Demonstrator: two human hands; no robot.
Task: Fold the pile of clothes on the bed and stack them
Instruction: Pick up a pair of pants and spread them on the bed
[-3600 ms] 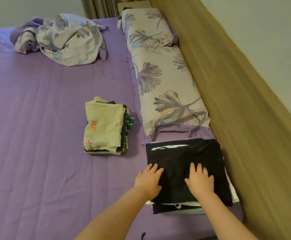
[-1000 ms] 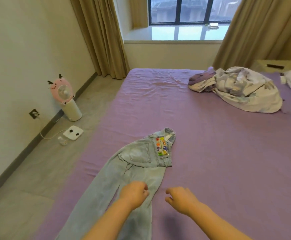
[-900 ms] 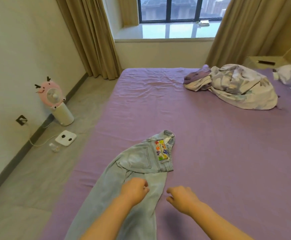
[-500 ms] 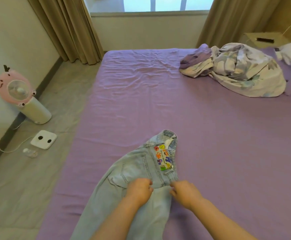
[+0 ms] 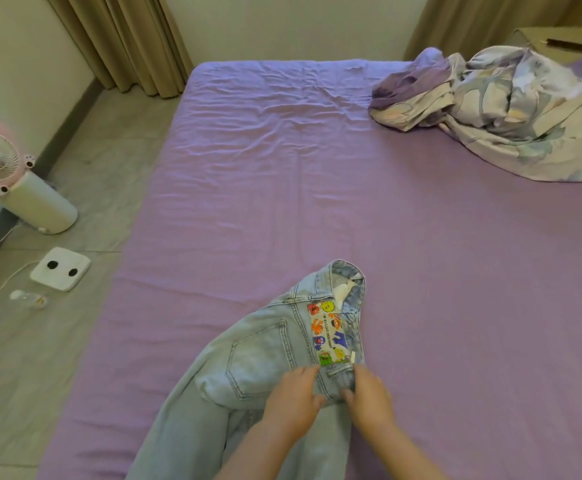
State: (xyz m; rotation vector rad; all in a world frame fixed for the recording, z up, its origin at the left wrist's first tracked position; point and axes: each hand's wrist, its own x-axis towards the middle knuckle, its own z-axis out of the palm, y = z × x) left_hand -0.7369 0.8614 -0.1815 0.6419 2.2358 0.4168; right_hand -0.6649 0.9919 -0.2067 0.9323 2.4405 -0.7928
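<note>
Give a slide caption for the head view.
Both hands grip light-blue jeans at the waistband on a purple bed.

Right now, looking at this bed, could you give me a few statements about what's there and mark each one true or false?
1. Both hands, left hand and right hand, grip the jeans near the waistband. True.
2. The jeans are dark black denim. False: they are light blue.
3. A colourful cartoon label shows at the waistband. True.
4. The crumpled floral bedding lies on the floor. False: it lies on the purple bed.
5. A fan stands on the floor beside the bed. True.
</note>
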